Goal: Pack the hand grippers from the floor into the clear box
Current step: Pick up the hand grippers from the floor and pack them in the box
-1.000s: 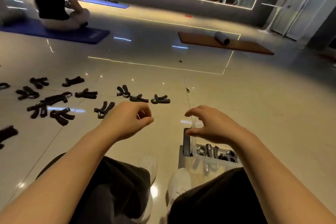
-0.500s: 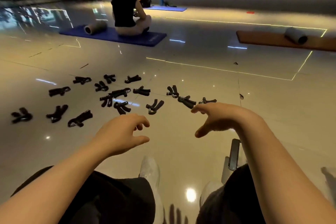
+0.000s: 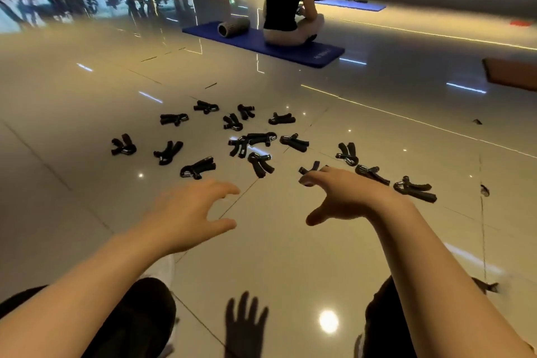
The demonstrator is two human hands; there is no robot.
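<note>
My left hand [image 3: 186, 212] hangs over the tiled floor [image 3: 87, 212] with fingers spread wide, holding nothing. My right hand [image 3: 345, 197] is spread too, its fingertips [image 3: 308, 180] at, perhaps touching, 1 black hand gripper [image 3: 309, 168]; the other hand grippers [image 3: 258, 139] lie scattered on the floor beyond both hands.

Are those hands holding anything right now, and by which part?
Nothing is held yet. The left hand is open above bare floor. The right hand reaches out with its fingertips over a hand gripper, not closed round it.
</note>
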